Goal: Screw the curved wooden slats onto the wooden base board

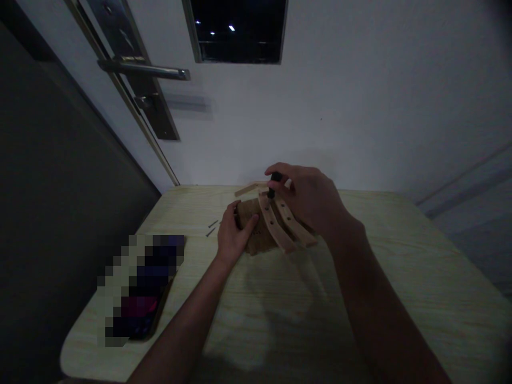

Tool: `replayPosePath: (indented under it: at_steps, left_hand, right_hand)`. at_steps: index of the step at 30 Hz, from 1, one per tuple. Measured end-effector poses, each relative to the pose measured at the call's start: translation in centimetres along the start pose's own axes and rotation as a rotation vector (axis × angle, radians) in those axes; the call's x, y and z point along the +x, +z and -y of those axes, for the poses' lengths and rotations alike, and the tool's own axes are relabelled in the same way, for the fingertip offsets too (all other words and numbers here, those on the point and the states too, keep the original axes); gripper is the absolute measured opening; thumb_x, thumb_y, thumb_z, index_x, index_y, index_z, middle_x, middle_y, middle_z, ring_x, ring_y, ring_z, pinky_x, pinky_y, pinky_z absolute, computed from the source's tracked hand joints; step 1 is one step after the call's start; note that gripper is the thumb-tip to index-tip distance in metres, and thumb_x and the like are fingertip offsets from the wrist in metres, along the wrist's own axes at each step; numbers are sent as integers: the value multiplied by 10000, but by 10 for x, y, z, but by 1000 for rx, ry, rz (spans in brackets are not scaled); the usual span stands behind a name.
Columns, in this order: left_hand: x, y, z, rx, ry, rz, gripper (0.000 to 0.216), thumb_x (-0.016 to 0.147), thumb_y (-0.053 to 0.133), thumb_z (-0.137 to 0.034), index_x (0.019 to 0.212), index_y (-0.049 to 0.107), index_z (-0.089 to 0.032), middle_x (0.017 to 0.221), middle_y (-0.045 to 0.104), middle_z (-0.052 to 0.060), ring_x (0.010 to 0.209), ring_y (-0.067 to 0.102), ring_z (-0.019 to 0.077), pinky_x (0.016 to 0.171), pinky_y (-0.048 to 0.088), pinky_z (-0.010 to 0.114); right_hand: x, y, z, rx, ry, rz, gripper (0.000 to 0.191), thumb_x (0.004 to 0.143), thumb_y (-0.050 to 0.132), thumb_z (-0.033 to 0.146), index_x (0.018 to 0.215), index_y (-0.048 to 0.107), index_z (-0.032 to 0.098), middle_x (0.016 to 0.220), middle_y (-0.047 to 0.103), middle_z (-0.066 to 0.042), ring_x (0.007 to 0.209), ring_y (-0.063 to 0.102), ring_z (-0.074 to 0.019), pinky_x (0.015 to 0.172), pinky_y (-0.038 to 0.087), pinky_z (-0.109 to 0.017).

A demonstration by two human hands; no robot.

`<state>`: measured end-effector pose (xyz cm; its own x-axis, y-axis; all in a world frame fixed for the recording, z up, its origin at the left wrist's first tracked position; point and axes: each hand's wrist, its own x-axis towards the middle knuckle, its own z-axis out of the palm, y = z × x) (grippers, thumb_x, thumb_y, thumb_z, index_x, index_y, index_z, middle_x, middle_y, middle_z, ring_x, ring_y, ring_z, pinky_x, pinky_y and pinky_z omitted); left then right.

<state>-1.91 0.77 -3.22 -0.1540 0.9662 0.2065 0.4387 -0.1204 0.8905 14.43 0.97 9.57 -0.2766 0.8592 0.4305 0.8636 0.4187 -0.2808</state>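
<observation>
A brown wooden piece [262,240] with small dark holes sits on the table, my left hand [234,234] closed around its left side with the thumb on top. Across its right part lie two pale curved wooden strips [276,226], each with dark holes along it. My right hand [312,194] pinches a short black tool [274,184], which looks like a stubby screwdriver. It stands upright over the far end of the left strip; its tip is too dark to make out. Left of my left hand lie a few thin screws [211,232].
A phone [160,298], partly blurred out, lies at the left of the pale wood-grain table [304,330]. Behind the piece lies another thin wooden strip [245,190]. A white door [352,106] with a metal handle [148,69] rises right behind the table's far edge.
</observation>
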Motion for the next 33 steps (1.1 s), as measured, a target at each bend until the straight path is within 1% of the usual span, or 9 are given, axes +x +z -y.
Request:
replayPosePath:
  at_steps: [3,5,8,13,16,19,24,27,33]
  left_hand:
    - [0,0,1,-3,-4,-1,592,763,644,-491,1249,473,-199,1153,625,117,1000,624,259,878,510,447]
    - [0,0,1,-3,-2,2,592,763,642,-495,1250,473,-202,1149,624,114,999,624,258,872,513,443]
    - [0,0,1,2,1,0,591,761,645,-496,1247,475,-204,1142,624,110,1003,622,257,876,512,439]
    - [0,-1,0,11,3,-9,579,756,647,-494,1230,484,-203,1142,622,108,1006,615,258,907,496,457]
    - [0,0,-1,16,4,-9,571,754,650,-490,1224,486,-210,1133,625,107,1012,612,261,905,495,466]
    - [0,0,-1,6,-6,-10,568,755,650,-490,1223,486,-213,1125,628,108,1015,615,262,895,501,465]
    - [0,0,0,6,10,-8,581,753,648,-501,1227,483,-208,1142,620,114,1049,604,268,908,495,463]
    - [0,-1,1,-10,-6,3,596,751,651,-498,1238,476,-203,1135,622,119,1034,612,268,879,510,453]
    - [1,0,2,-26,-9,-2,598,748,658,-487,1243,474,-208,1123,629,115,1010,620,260,857,521,443]
  right_hand:
    - [-1,2,-1,20,-27,14,332,894,494,244,1216,580,241,1071,684,-63,851,623,-174,736,444,-286]
    - [0,3,-2,33,-41,25,337,893,471,213,1211,580,228,1082,678,-70,876,620,-178,752,448,-288]
    - [1,2,-2,51,-37,20,297,889,457,186,1142,610,219,1029,686,-63,853,614,-173,745,440,-287]
    - [2,-2,1,33,-27,4,187,867,536,235,1026,634,237,910,686,-27,751,593,-150,678,401,-265]
    - [2,-2,3,15,-19,9,104,870,559,275,928,632,230,895,679,-22,746,583,-143,664,386,-254]
    - [2,-1,3,-31,20,19,119,888,546,310,902,611,212,907,676,-41,760,584,-151,654,380,-257]
    - [0,1,4,-99,58,127,142,896,496,284,990,544,189,912,666,-75,745,592,-165,626,380,-263]
    - [-1,2,5,-99,83,185,235,867,489,251,1090,479,177,865,667,-75,676,589,-167,573,359,-260]
    - [1,3,5,-45,58,222,240,860,450,194,1100,441,183,820,664,-60,649,587,-152,548,338,-242]
